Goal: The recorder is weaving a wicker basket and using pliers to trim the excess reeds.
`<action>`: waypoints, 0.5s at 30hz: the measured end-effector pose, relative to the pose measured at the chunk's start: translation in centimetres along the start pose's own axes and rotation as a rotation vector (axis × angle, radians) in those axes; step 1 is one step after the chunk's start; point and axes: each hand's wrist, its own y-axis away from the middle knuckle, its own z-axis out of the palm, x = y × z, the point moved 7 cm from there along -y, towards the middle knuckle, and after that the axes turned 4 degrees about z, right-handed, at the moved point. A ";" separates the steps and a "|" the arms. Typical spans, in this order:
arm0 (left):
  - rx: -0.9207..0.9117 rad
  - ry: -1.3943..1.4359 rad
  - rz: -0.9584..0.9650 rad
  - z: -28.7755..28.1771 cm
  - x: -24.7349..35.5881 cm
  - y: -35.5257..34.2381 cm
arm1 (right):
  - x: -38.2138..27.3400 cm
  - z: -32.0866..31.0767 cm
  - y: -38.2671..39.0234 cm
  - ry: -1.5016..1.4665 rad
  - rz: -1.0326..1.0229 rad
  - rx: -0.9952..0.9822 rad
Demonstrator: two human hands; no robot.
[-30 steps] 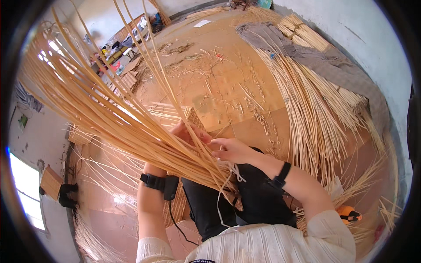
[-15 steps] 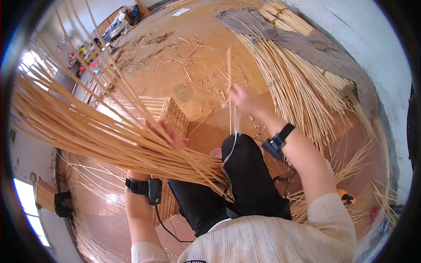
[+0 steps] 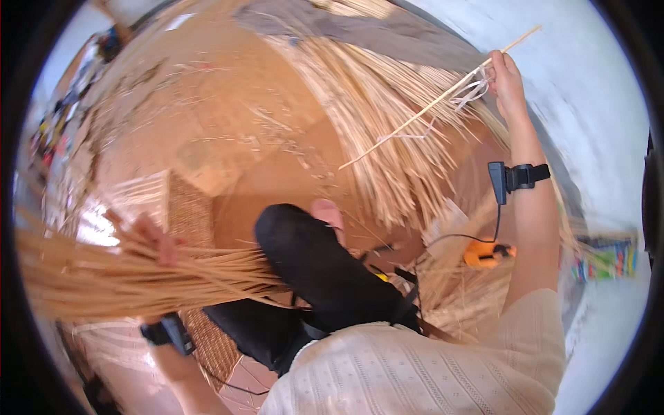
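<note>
Across my lap, to the left, lies a thick bundle of pale wicker rods [image 3: 104,277], its right end against my dark trousers. My left arm passes under the bundle, and my left hand [image 3: 159,241] is curled over its upper side, somewhat blurred. Raised at the far right, my right hand [image 3: 507,81] grips a single wicker rod [image 3: 422,113], which slants down to the left. A loose white strip [image 3: 472,90] hangs in loops beside those fingers.
A large pile of rods [image 3: 373,117] lies on the floor beyond my knee, partly under a grey cloth [image 3: 373,28]. A woven basket [image 3: 190,211] stands beside the bundle. An orange tool [image 3: 484,253] rests among rods at right, near a colourful packet [image 3: 609,257] by the wall.
My right hand has swung right and outward, carrying the rod and white strip away from my knee. The view has turned to the right. My left hand stays on the bundle.
</note>
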 end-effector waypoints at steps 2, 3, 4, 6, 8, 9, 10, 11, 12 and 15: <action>-0.101 0.082 -0.065 -3.3 -0.4 -0.3 | 0.4 -5.6 2.2 0.083 0.023 0.030; -0.131 0.092 -0.091 -3.7 0.8 0.4 | 1.1 -6.9 3.4 0.121 0.077 0.043; -0.208 0.307 -0.119 -2.0 0.6 -0.3 | 1.5 -10.1 4.7 0.156 0.095 0.087; -0.336 0.174 -0.145 -1.5 1.0 -1.1 | 3.2 -15.3 7.1 0.264 0.244 0.116; -0.370 0.132 -0.177 -1.0 1.0 -1.7 | 6.8 -22.1 9.3 0.284 0.311 0.153; -0.389 0.141 -0.186 -1.1 0.2 -2.3 | 8.0 -24.9 11.1 0.357 0.374 0.159; -0.421 0.129 -0.200 -1.0 -0.5 -2.8 | 9.4 -27.5 13.0 0.425 0.439 0.161; -0.448 0.116 -0.212 -0.7 -1.0 -3.1 | 10.6 -29.8 14.8 0.435 0.477 0.180; -0.459 0.120 -0.218 0.0 -1.5 -3.4 | 12.0 -32.2 16.6 0.444 0.515 0.198; -0.420 0.130 -0.233 1.0 -2.2 -4.4 | 15.1 -39.9 21.4 0.491 0.667 0.316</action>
